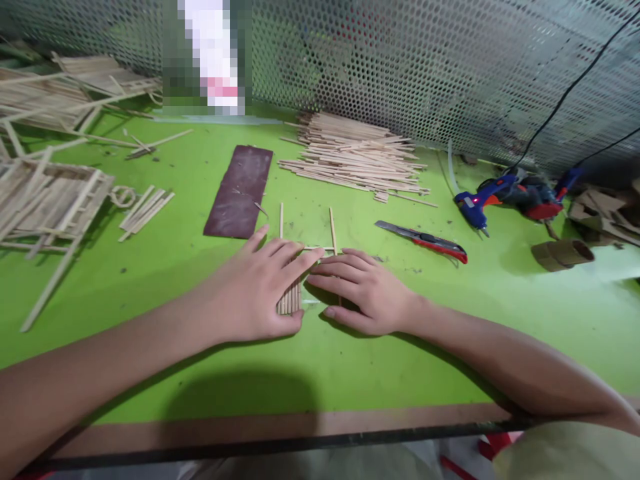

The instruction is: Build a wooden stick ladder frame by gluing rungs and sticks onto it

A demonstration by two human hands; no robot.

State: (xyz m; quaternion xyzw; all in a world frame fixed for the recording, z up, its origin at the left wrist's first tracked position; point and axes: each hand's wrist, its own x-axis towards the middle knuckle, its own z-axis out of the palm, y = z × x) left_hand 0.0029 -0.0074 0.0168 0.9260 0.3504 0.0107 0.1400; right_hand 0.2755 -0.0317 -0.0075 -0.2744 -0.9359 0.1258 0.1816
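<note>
My left hand [253, 290] lies palm down with fingers spread over a small frame of thin wooden sticks. Under it, a row of short sticks [289, 299] set side by side shows between thumb and index finger. My right hand [373, 290] rests on the frame's right side, fingers stretched out and slightly bent. One upright stick [333, 223] of the frame juts out beyond the right fingertips, and another stick [281, 220] beyond the left hand. A thin crosspiece [320, 249] runs between them. Much of the frame is hidden under both hands.
Behind the hands lie a dark sandpaper strip [240, 190] and a pile of sticks [355, 153]. To the right are a red utility knife [425, 241], a blue glue gun [473, 207] and a brown cardboard roll [560, 255]. Stick-built structures [55, 200] stand at left.
</note>
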